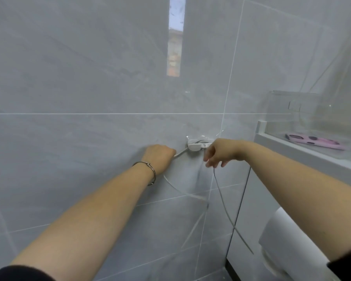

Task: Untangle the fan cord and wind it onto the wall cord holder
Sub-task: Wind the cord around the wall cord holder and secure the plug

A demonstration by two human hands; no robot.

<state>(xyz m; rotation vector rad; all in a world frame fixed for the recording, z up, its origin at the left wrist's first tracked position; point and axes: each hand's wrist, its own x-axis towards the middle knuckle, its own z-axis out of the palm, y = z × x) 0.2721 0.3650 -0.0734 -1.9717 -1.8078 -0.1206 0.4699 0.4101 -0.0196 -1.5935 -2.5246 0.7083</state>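
Both forearms reach to the wall; left hand is fisted around the cord, right hand pinches it beside the holder. Winding looks underway; next needs another snug loop.

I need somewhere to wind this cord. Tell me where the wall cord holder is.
In the head view, the white cord holder sits on the grey tiled wall right of centre, between the left hand and right hand.
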